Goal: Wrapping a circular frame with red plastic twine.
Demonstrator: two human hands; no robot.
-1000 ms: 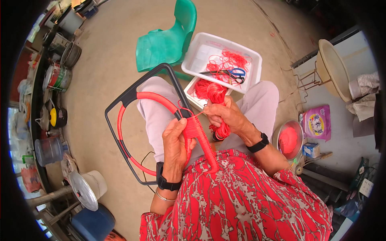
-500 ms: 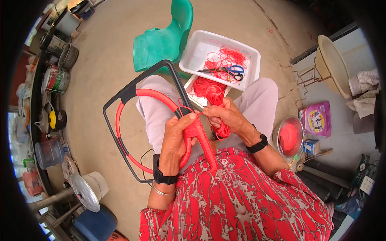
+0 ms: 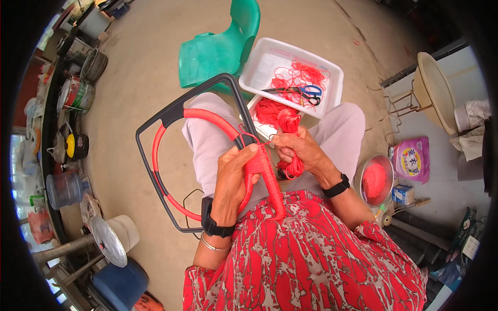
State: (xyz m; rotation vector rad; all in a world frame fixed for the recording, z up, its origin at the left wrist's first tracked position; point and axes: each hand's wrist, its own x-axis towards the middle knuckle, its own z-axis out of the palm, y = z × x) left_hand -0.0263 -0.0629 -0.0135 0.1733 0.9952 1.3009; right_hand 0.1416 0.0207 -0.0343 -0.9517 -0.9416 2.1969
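Seated person, frame across the lap; dark frame (image 3: 171,111) with a red-wrapped ring (image 3: 207,116) inside it, spreading from centre toward 9 o'clock; red-wound handle (image 3: 270,181) runs from centre down toward 6 o'clock, ending against the red patterned shirt (image 3: 311,259).

Left hand (image 3: 233,179) closed round the wound handle, fingers curled over it, thumb at the upper end; handle emerges just below the palm.

Right hand (image 3: 298,147) just at 2 o'clock of the left, fingers pinched narrow on red cord (image 3: 288,122); a bunch of cord stands above the fingertips, another hangs below the palm (image 3: 295,168); a short strand runs from the pinch to the handle top.

White tray (image 3: 332,72) at 12 o'clock beyond the knees, holding loose red cord and blue-handled scissors (image 3: 306,92); green plastic chair (image 3: 223,46) at 11 o'clock; red bowl (image 3: 376,179) on the floor at 3 o'clock.
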